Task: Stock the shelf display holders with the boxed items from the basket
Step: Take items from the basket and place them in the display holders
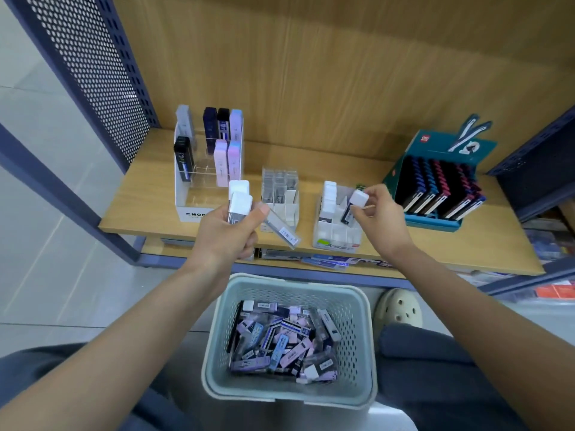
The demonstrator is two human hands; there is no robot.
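Note:
My left hand (230, 231) grips a bunch of slim white-capped boxes (240, 199) above the shelf's front edge; one clear box (283, 229) sticks out to the right. My right hand (378, 213) pinches a single white-capped box (354, 205), tilted over the white divided holder (337, 234), which has a few white-capped boxes (329, 197) standing at its left side. A clear divided holder (280, 194) stands between my hands. The pale green basket (357, 309) on the floor below holds several loose boxes (284, 340).
A white tiered display (193, 209) with dark and pastel boxes stands at the shelf's left. A teal display box (435, 188) of dark items sits at the right. Perforated blue panels flank the wooden shelf (149, 194). A shoe (399, 307) and my knees lie beside the basket.

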